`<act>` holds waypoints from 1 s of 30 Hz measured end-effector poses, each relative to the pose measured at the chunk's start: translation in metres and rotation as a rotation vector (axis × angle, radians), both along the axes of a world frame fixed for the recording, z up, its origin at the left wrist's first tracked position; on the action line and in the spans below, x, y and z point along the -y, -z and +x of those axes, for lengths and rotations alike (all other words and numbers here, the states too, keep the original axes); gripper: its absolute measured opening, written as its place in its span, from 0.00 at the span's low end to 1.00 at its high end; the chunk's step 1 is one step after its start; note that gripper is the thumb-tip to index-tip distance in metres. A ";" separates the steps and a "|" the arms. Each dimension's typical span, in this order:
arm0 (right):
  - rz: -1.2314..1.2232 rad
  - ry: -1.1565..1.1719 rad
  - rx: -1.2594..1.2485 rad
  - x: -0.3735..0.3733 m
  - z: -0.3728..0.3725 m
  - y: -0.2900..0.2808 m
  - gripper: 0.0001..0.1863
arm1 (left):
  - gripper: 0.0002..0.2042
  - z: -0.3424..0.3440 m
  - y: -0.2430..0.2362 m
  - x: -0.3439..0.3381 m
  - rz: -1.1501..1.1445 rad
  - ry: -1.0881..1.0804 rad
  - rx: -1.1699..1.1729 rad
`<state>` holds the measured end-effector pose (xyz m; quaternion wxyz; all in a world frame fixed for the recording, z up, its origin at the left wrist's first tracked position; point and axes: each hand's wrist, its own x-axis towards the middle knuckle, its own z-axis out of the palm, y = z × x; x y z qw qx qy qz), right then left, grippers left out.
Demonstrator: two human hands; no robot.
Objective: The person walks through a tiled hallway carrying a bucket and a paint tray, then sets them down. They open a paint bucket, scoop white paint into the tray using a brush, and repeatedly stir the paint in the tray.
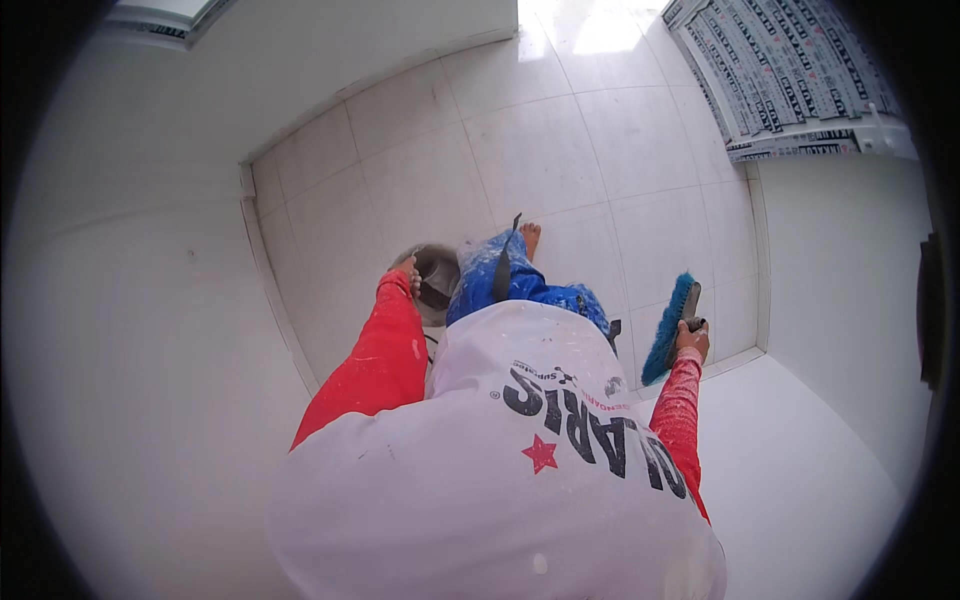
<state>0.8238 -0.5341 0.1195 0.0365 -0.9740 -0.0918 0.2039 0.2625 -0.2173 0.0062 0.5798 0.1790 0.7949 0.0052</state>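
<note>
The handle of a blue-bristled, oblong brush is gripped by the closed right hand, out to the right; it is probably light — soft-bristled, stiff-backed, best held there. The round grey bucket's rim is met by the left hand — how firmly cannot be told — above smooth, pale floor tiles.

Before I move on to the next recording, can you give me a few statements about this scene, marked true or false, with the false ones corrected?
1. The right hand holds a brush. True.
2. The brush's bristles are red. False: they are blue.
3. The left hand is at the rim of a round bucket. True.
4. The brush is inside the bucket. False: it is held apart from it, on the person's right.
5. A bare foot shows beyond the blue trousers. True.
</note>
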 end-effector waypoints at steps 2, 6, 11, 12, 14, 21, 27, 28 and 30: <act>-0.038 0.131 -0.172 0.024 0.002 0.021 0.39 | 0.15 0.032 -0.006 -0.041 -0.011 0.036 -0.130; -0.392 0.146 -0.351 0.048 0.045 0.054 0.36 | 0.11 0.099 -0.016 -0.115 0.138 0.037 -0.028; -0.442 0.020 -0.335 -0.040 0.187 0.088 0.36 | 0.11 0.220 -0.041 -0.214 0.319 -0.098 -0.097; -0.377 -0.005 -0.337 -0.083 0.236 0.091 0.36 | 0.11 0.247 -0.051 -0.234 0.348 -0.138 -0.122; -0.108 0.041 -0.356 -0.180 0.328 0.085 0.34 | 0.12 0.298 -0.073 -0.267 0.334 -0.247 -0.151; 0.155 -0.495 0.135 -0.574 0.584 -0.014 0.46 | 0.18 0.426 -0.096 -0.360 0.332 -0.677 0.046; 0.615 -0.591 0.000 -0.762 0.653 -0.074 0.32 | 0.18 0.525 -0.034 -0.420 0.118 -0.881 0.018; 0.561 -0.563 -0.045 -0.781 0.660 -0.073 0.29 | 0.18 0.545 -0.024 -0.427 0.119 -0.879 0.014; 0.494 -0.590 -0.113 -0.810 0.661 -0.065 0.27 | 0.18 0.580 -0.019 -0.458 0.100 -0.852 -0.043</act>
